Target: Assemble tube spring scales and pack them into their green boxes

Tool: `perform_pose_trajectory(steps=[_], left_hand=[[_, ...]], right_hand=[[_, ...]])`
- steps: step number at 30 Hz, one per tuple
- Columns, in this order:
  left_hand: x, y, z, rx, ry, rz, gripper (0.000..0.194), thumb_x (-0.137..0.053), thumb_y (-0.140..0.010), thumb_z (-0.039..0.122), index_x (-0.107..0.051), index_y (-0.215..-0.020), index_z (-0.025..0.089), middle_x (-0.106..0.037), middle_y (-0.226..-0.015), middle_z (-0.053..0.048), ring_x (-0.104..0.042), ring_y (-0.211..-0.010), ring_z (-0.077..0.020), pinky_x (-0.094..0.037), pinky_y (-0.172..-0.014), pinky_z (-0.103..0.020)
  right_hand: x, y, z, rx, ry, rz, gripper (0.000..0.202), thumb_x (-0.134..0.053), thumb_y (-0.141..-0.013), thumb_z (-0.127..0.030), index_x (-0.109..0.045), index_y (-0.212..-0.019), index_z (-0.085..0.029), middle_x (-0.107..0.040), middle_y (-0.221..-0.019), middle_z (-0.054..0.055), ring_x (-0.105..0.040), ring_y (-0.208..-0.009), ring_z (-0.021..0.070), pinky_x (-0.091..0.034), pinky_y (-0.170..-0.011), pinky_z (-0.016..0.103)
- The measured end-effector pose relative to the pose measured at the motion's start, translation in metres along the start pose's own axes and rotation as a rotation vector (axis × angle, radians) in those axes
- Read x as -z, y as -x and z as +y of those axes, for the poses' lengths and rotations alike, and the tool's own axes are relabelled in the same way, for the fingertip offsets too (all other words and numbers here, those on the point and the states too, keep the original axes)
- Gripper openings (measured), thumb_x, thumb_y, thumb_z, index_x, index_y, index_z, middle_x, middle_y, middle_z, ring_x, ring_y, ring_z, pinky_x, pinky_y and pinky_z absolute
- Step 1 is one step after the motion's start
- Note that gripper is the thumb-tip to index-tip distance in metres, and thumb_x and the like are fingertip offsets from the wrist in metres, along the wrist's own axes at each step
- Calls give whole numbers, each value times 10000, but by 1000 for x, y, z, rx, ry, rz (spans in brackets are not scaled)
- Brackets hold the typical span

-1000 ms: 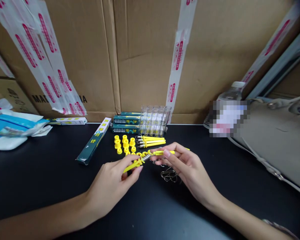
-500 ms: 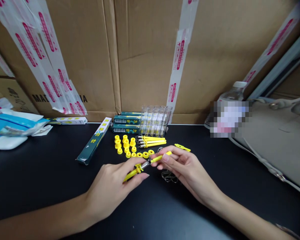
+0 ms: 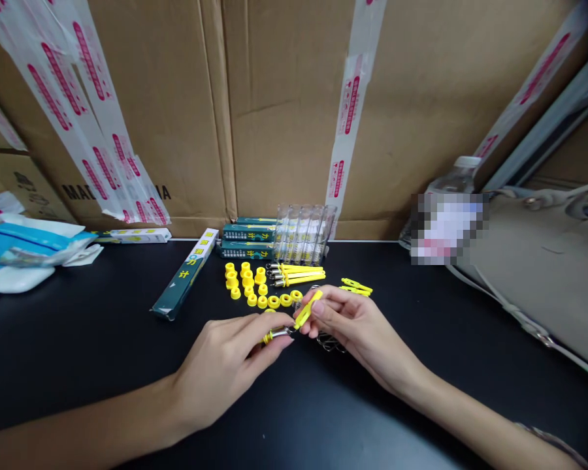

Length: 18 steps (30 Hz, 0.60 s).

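Note:
My left hand is closed on a yellow rod with a silver spring end, most of the rod hidden behind my fingers. Between thumb and fingers, my right hand pinches a flat yellow slotted tab. The tab's lower tip meets the small wire loop at the silver end; whether they are linked I cannot tell. Wire hooks lie partly hidden under my right hand. Beyond my hands are rows of yellow caps and rings, several yellow rods with silver ends and more yellow tabs.
Clear plastic tubes stand before stacked green boxes. A long green-and-white box lies left of them. Cardboard cartons wall off the back. To the right are a bottle and a grey bag; plastic packets lie left.
The yellow tab in my right hand has tilted steeper, and its lower end has dropped. My left fingers have closed further over the rod, with the silver end now between thumb and fingertip.

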State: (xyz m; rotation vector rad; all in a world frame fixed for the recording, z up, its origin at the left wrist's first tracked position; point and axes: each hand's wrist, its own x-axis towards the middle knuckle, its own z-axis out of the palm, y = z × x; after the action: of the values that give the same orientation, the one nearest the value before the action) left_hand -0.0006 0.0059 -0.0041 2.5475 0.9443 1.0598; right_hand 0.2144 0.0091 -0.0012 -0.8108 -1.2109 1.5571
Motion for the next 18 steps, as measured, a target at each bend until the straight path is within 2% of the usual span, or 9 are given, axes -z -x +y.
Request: perform_pose_trajectory(steps=[3, 6, 10, 14, 18], left_hand=[[-1, 1, 0, -19, -3, 19, 160, -576, -972, 195, -627, -1116, 242, -752, -987, 41, -721, -820, -112, -532, -763, -191], [-2, 2, 2, 1, -2, -15, 172, -556, -972, 167, -625, -1115, 233, -743, -1004, 19, -713, -855, -131, -540, -787, -224], [-1, 1, 3, 38, -57, -56, 158, -547, -966, 176, -630, -1091, 226, -744, -951, 15, -716, -804, -145, -532, -695, -238], [-1, 0, 2, 41, -127, -99, 114, -548, -976, 269, -633, -1029, 212, -728, -867, 11, -695, -693, -154, -500, -622, -260], [-2, -1, 2, 13, -214, -126, 256, -445, -1027, 325, -619, -887, 199, -685, -764, 17, -665, -622, -152, -437, -558, -267]], right_hand=[[-1, 0, 0, 1, 7, -8, 191, -741, -859, -349, -717, -916, -169, -724, -811, 22, -648, -694, 96, -527, -710, 203], [-1, 1, 0, 0, 4, -22, 193, -738, -862, -330, -715, -967, -170, -718, -816, 22, -645, -710, 104, -523, -720, 209], [-3, 2, 0, -5, -21, -14, 183, -736, -861, -324, -714, -960, -172, -709, -813, 21, -638, -716, 113, -525, -730, 221], [-5, 3, 1, -13, -46, -14, 171, -752, -848, -320, -716, -926, -173, -712, -805, 17, -641, -710, 105, -525, -724, 210], [-7, 4, 1, -3, -35, -3, 175, -767, -838, -317, -729, -915, -166, -727, -846, 27, -643, -706, 90, -526, -719, 192]])
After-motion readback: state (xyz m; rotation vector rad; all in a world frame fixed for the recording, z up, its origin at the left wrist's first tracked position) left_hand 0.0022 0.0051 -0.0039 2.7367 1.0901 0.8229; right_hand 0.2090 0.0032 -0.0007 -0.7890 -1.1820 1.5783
